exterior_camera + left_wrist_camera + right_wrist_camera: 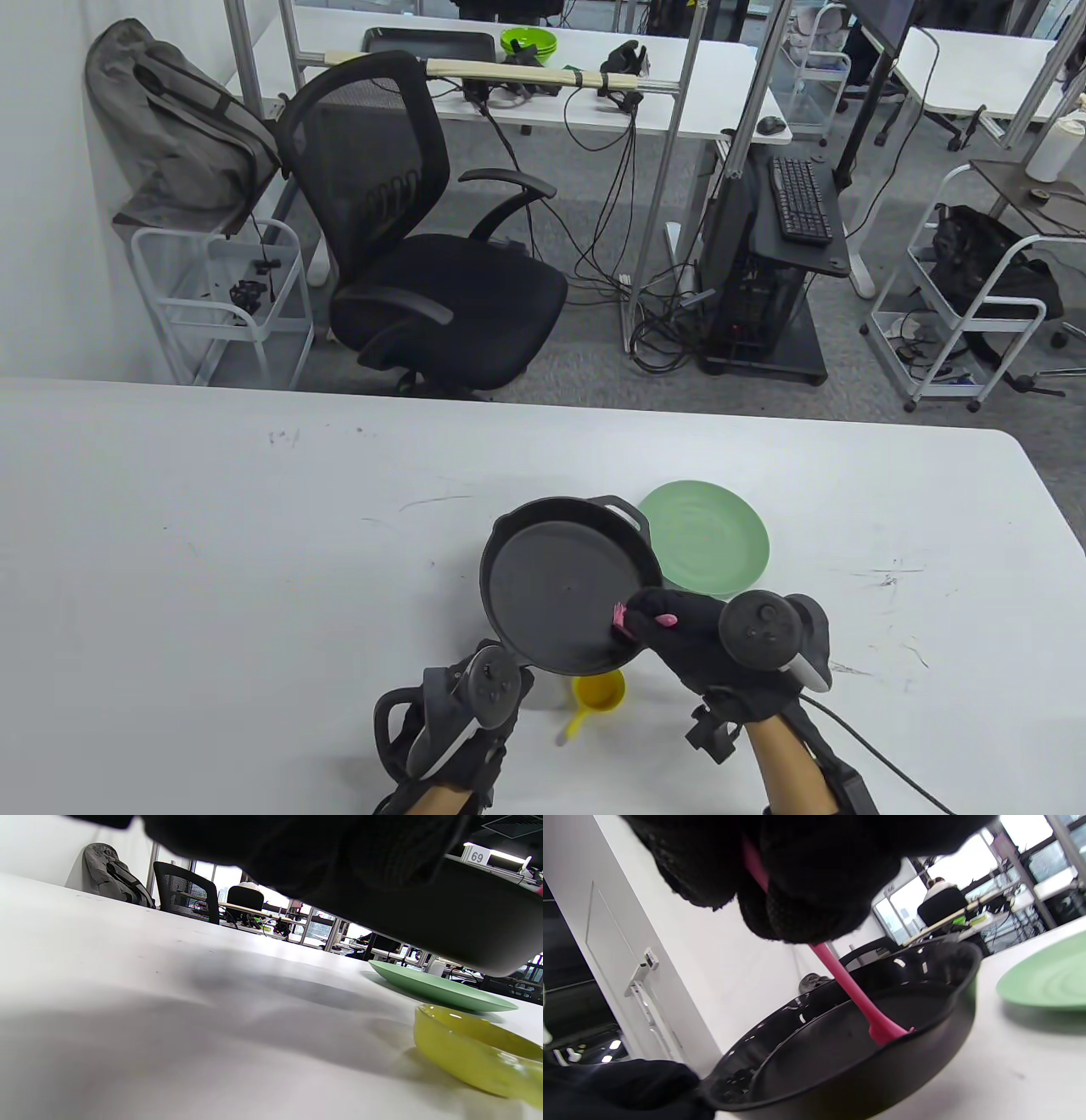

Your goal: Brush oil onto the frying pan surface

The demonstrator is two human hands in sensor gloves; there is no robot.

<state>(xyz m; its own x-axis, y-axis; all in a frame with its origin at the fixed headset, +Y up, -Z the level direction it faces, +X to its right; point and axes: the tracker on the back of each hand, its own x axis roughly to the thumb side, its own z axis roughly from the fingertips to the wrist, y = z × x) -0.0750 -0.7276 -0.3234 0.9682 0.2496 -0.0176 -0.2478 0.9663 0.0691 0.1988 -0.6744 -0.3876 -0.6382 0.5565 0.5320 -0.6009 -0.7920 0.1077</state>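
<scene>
White table (212,552) carries all items near its front edge. Black frying pan (564,586) is raised off the table and tilted, its underside clear of the surface in the left wrist view; a small loop handle points away from the person. Green plate (708,539) lies flat just beyond and right of the pan, partly overlapped by the pan rim in the table view. Right hand (691,632) grips a pink brush (859,999), fingers wrapped round its handle; the brush head sits inside the pan at the near right rim, touching the cooking surface. Left hand (462,722) is at the pan's near left edge where the long handle would be; the grip itself is hidden, so I cannot tell its state. Small yellow bowl (598,689) rests on the table below the pan's near rim, between the 2 hands.
</scene>
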